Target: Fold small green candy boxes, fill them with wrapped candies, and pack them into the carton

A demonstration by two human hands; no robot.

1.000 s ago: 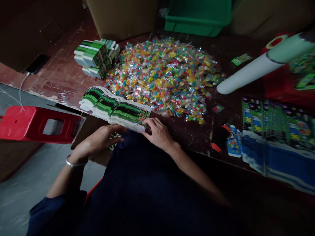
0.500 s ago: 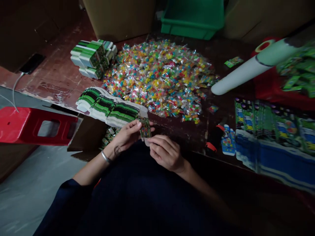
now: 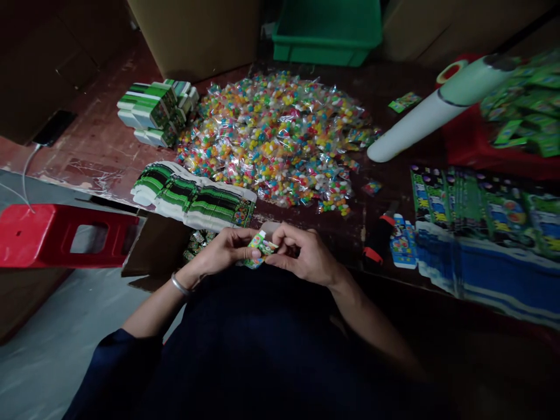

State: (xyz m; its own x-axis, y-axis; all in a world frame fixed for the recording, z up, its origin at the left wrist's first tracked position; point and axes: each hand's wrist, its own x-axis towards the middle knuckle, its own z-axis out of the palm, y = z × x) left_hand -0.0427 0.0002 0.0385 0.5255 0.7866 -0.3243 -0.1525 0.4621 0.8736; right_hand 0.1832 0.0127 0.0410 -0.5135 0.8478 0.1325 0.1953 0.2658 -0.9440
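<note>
**Heap of candy packets at the upper centre, on the counter**

Left of the heap stand bundled cartons; a phone lies farther left. Before the heap, left of centre, a row of flat cartons runs along the near edge. Behind it, at the top, are a cardboard box and, to its right, a plastic bin. At the upper right, a tube slants before a basin of sachets. Below these, left to right, lie a utility knife, a small flat box and pouches. Left hand and right hand, lower centre, have a packaging piece between them. A stool stands at the left edge.
</note>
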